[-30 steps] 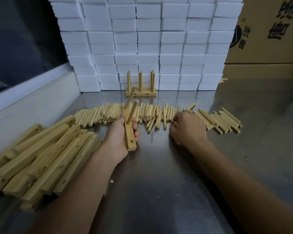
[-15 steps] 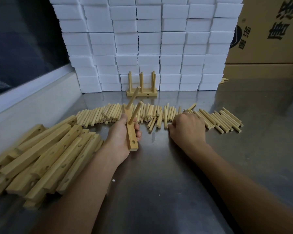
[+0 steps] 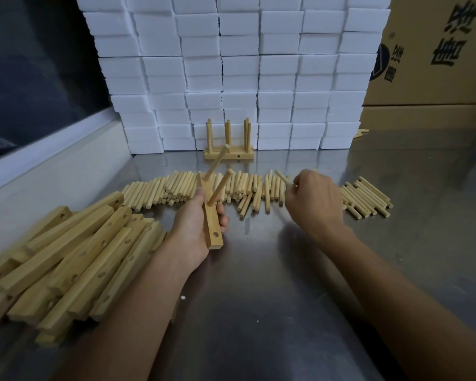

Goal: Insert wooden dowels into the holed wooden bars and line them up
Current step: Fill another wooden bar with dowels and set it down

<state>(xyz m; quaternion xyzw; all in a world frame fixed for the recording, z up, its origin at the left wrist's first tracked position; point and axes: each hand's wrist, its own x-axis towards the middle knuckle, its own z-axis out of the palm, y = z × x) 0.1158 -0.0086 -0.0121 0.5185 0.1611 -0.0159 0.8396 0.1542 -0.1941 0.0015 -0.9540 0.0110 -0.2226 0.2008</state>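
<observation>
A: Head cam, L side?
B: Left hand (image 3: 195, 229) grips holed bar (image 3: 211, 215) above the table (image 3: 259, 284), two dowels in.
A: R?
B: Right hand (image 3: 312, 200) pinches a dowel (image 3: 282, 177), probably one only, over the dowel row (image 3: 245, 188).

A wall of white foam blocks (image 3: 239, 72) stands stacked in even courses at the back of the steel tabletop (image 3: 259, 298) — its lowest course rests directly on the metal. To the right of the stack sit brown cardboard boxes (image 3: 434, 53) with dark printed characters. Along the left runs a pale ledge (image 3: 52, 160) under a dark window pane (image 3: 33, 64).
</observation>
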